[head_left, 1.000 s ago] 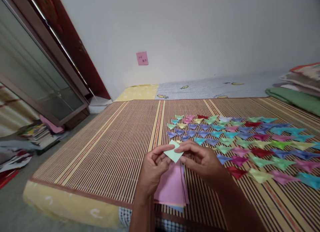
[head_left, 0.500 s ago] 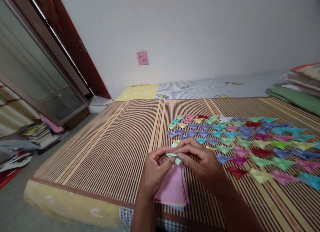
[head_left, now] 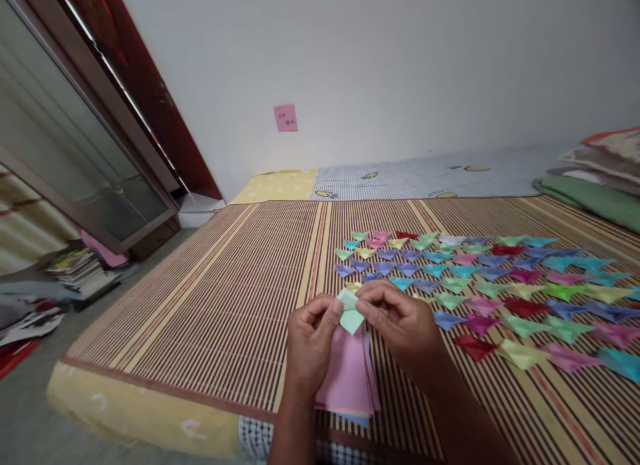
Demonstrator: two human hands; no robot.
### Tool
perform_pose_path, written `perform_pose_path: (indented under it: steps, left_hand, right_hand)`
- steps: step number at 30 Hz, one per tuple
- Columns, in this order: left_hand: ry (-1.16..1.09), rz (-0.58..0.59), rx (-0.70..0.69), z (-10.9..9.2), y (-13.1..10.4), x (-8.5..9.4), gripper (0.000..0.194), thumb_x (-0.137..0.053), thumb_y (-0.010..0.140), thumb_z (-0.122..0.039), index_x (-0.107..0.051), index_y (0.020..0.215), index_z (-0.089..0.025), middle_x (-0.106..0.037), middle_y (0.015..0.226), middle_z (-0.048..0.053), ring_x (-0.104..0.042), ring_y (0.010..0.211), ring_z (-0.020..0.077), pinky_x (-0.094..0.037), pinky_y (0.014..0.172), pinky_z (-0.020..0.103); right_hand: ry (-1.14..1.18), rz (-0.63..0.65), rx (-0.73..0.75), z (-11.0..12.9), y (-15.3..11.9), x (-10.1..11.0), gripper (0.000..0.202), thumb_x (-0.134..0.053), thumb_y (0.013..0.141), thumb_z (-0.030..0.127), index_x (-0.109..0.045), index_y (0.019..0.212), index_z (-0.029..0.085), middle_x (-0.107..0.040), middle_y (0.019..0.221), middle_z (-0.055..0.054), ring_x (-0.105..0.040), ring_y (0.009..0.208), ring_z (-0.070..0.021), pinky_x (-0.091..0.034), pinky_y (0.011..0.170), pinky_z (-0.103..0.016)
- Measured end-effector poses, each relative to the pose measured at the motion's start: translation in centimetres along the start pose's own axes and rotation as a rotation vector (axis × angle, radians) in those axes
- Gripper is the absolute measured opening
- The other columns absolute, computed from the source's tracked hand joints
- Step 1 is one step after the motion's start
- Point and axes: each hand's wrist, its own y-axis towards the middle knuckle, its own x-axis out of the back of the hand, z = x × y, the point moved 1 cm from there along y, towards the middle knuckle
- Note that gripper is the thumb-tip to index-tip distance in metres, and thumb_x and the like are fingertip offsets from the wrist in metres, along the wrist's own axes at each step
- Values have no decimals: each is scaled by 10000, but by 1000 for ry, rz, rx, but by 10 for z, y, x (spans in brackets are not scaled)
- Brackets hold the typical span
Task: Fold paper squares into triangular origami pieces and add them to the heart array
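A small light green folded paper (head_left: 353, 320) is held up between both hands, showing a diamond-like outline with a crease across its middle. My left hand (head_left: 314, 338) pinches its left side between thumb and fingers. On the opposite side, my right hand (head_left: 403, 321) is closed with thumb and fingertips on the paper's right edge. Below the hands lies a stack of paper sheets (head_left: 346, 378), pink on top, with blue and other colours peeking out underneath. Rows of folded paper pieces (head_left: 523, 307) in many colours spread out to the right of my right hand.
A striped bamboo mat (head_left: 200, 298) covers the bed. Folded bedding (head_left: 595, 195) is piled at the far right. A pink note (head_left: 285, 118) sticks to the white wall. Books (head_left: 77, 271) stand on the floor side at the left, near a glass-panelled door (head_left: 85, 131).
The green paper has turned from a narrow, flattened view to a broader diamond face. My fingers have shifted to its two side edges, and both hands stay above the stack.
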Motion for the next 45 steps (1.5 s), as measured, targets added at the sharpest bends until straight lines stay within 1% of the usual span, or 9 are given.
perform_pose_path:
  steps: [4, 8, 15, 18, 22, 26, 31, 35, 45]
  left_hand:
    - [45, -16, -10, 1, 0, 0, 268, -677, 930, -351, -721, 748, -159, -593, 688, -4, -526, 671, 141, -427, 642, 243]
    - [94, -67, 2, 4, -1, -1, 255, -669, 931, -376, -675, 778, -172, -573, 678, -11, -500, 628, 136, -411, 603, 237]
    - [85, -131, -26, 3, -3, -7, 224, -666, 935, -362, -614, 801, -190, -539, 694, -26, -493, 631, 127, -413, 576, 211]
    - [99, -138, -25, 3, -5, -8, 196, -668, 938, -353, -614, 833, -196, -550, 709, -30, -502, 623, 118, -417, 570, 205]
    - [111, -143, -53, 3, -5, -8, 130, -658, 949, -332, -658, 949, -202, -643, 812, -1, -601, 706, 134, -470, 628, 216]
    - [155, -152, -84, 2, -5, -9, 128, -646, 957, -315, -694, 991, -201, -695, 895, 30, -660, 803, 165, -500, 690, 245]
    - [174, -168, -97, 4, -8, -10, 132, -643, 961, -325, -696, 988, -207, -707, 870, 25, -655, 760, 160, -502, 679, 249]
    - [127, -171, -77, 7, -9, -13, 129, -606, 985, -313, -650, 1056, -214, -710, 841, 15, -658, 734, 148, -491, 652, 234]
    - [125, -108, -47, 4, -8, -12, 112, -591, 992, -299, -636, 1044, -211, -734, 875, 32, -691, 763, 158, -502, 663, 243]
  right_hand:
    - [39, -4, -64, -3, 0, -1, 154, -681, 911, 294, -681, 784, 206, -673, 915, -52, -643, 916, -218, -518, 786, -349]
    - [56, 2, -148, -6, -1, -4, 156, -705, 887, 327, -683, 798, 200, -667, 815, -29, -619, 759, -188, -506, 700, -326]
    - [-100, -73, -77, -2, -7, -10, 208, -651, 923, 331, -618, 754, 214, -585, 662, 20, -548, 599, -155, -431, 576, -286]
    - [-156, -109, 19, 0, -6, -12, 177, -628, 935, 279, -616, 769, 220, -621, 738, -1, -597, 690, -178, -463, 648, -306]
    - [-185, -130, 121, 3, -3, -12, 172, -613, 941, 220, -612, 769, 222, -636, 832, -27, -617, 829, -203, -477, 755, -340]
    - [-170, -131, 93, 4, -4, -12, 186, -608, 954, 225, -602, 768, 224, -620, 806, -19, -609, 788, -194, -473, 725, -333]
    - [-183, -153, 83, 4, -7, -13, 181, -615, 948, 243, -598, 768, 227, -618, 779, -8, -602, 752, -189, -468, 698, -330]
    - [-185, -184, 61, 3, -8, -15, 171, -616, 942, 249, -587, 775, 228, -616, 771, -6, -587, 719, -182, -459, 671, -330]
    - [-203, -202, 11, 2, -8, -16, 180, -620, 936, 271, -587, 765, 224, -622, 744, -4, -589, 694, -180, -459, 663, -330]
